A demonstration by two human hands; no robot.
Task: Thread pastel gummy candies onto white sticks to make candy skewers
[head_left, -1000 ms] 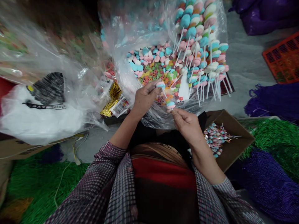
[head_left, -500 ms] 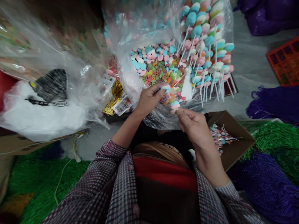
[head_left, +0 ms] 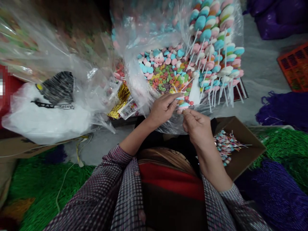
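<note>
My right hand (head_left: 198,125) is closed in a pinch at the lower end of a candy skewer (head_left: 184,105), a short stack of blue, white and pink marshmallows with a coloured gummy between. Its stick is mostly hidden by the candy and fingers. From the left, my left hand (head_left: 165,109) pinches the top marshmallow (head_left: 180,97) of that stack, its fingers partly covering it. Just beyond my hands lie loose marshmallows (head_left: 146,67) and gummy rings (head_left: 163,77) in clear plastic. Finished-looking marshmallow skewers (head_left: 216,61) with white sticks are piled to the right of them.
White sticks (head_left: 194,91) lie beside the gummies. A cardboard box (head_left: 250,155) with small wrapped pieces stands by my right forearm. At left are a plastic bag (head_left: 45,122) and a dark knitted glove (head_left: 59,86). An orange crate (head_left: 295,65) and purple and green strands (head_left: 279,141) lie right.
My left hand has moved right and down, bringing its marshmallow against the rest of the stack. The gap between the candies has closed. My right hand stays nearly in place.
</note>
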